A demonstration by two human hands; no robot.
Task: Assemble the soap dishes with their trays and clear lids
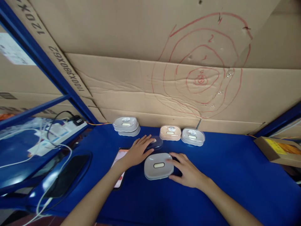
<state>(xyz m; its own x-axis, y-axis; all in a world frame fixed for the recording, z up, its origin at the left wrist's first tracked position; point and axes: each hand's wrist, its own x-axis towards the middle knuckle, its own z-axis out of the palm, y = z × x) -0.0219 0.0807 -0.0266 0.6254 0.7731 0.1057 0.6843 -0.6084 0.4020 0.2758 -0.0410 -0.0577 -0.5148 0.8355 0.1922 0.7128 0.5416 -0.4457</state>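
Observation:
A grey oval soap box (154, 172) with a pale pill-shaped window lies on the blue tabletop in front of me. My right hand (185, 169) grips its right end, thumb at the near edge and fingers at the far edge and on top. Just behind the box, a clear plastic lid (158, 144) rests on the table. My left hand (139, 150) is around the lid's left end, fingertips over its top and thumb along its near side. Part of the lid is hidden under that hand.
Along the back stand stacked grey boxes (127, 125), a peach box (170, 133) and another grey box (193, 137), all with clear lids. A phone (119, 182) lies under my left forearm. A power strip (58, 135) with cables is at left, a cardboard box (279, 152) at right.

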